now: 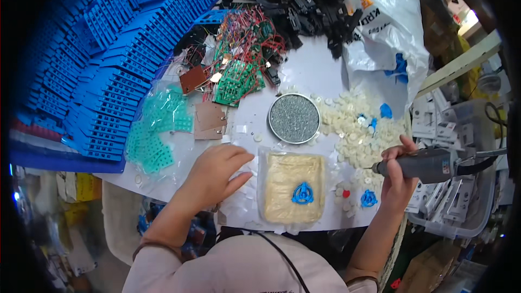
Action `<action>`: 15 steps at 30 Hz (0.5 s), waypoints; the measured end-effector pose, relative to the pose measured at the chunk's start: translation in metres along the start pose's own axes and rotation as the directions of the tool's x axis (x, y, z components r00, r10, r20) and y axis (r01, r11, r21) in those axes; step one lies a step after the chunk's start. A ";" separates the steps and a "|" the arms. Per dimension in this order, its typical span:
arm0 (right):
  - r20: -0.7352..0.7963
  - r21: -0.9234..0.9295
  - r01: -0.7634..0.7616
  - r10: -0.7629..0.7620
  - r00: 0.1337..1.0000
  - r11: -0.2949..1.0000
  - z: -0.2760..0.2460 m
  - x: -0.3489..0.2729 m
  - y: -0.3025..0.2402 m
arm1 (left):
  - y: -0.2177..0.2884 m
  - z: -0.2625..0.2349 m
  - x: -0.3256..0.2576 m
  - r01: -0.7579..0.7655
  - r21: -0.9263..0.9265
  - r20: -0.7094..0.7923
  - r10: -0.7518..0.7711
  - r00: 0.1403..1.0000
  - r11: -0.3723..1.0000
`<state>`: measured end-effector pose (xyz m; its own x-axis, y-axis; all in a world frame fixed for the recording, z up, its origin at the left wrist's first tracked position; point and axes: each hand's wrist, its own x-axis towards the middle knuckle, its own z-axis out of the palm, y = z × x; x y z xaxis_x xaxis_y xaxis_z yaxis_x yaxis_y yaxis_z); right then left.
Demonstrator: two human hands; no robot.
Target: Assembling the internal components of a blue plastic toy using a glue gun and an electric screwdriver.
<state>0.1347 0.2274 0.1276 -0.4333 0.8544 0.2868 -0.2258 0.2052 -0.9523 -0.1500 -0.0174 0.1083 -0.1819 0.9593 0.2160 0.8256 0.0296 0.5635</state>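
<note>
My right hand [399, 176] is wrapped round a grey electric screwdriver [426, 166], whose tip points left over a heap of cream-white round plastic pieces [358, 135]. Over the white tabletop, my left hand [220, 173] is open, thumb and fingers apart, with nothing visible between them. Between the hands lies a flat tan pad [282, 179] in clear plastic. A blue three-spoked ring part [303, 193] rests on it, and a similar blue ring part [369, 198] lies on the table below the screwdriver tip. Beyond the pad stands a round tin [294, 119] full of small grey metal bits, likely screws.
Stacked blue plastic housings [108, 76] fill the left. Teal button sheets [157, 130], brown boards [210, 121] and green circuit boards with wires [239, 81] lie nearer the middle. Black parts [304, 5] and a white sack [385, 38] are at the back; a clear bin [472, 222] stands right.
</note>
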 end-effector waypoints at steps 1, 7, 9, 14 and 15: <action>-0.018 -0.011 -0.009 0.009 1.000 1.000 0.005 0.001 -0.002 | -0.002 0.000 0.006 -0.010 0.008 0.001 0.010 1.000 1.000; -0.025 -0.133 0.006 -0.009 1.000 0.991 0.001 0.000 -0.002 | -0.023 0.010 0.016 0.013 -0.025 0.071 -0.011 0.997 1.000; -0.002 -0.148 0.024 -0.025 1.000 0.989 -0.007 0.002 0.001 | -0.029 0.012 0.016 0.012 -0.005 0.014 -0.012 1.000 1.000; 0.091 -0.127 0.059 -0.048 0.995 0.990 -0.021 0.017 0.011 | -0.023 0.016 -0.023 0.156 -0.061 -0.103 -0.162 0.981 0.986; 0.097 -0.144 0.069 -0.055 0.994 0.987 -0.023 0.019 0.013 | -0.023 0.020 -0.036 0.168 -0.073 -0.145 -0.177 0.973 0.983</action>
<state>0.1435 0.2574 0.1188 -0.5031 0.7912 0.3478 -0.1275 0.3301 -0.9353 -0.1521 -0.0473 0.0717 -0.4006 0.8880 0.2258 0.7422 0.1700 0.6483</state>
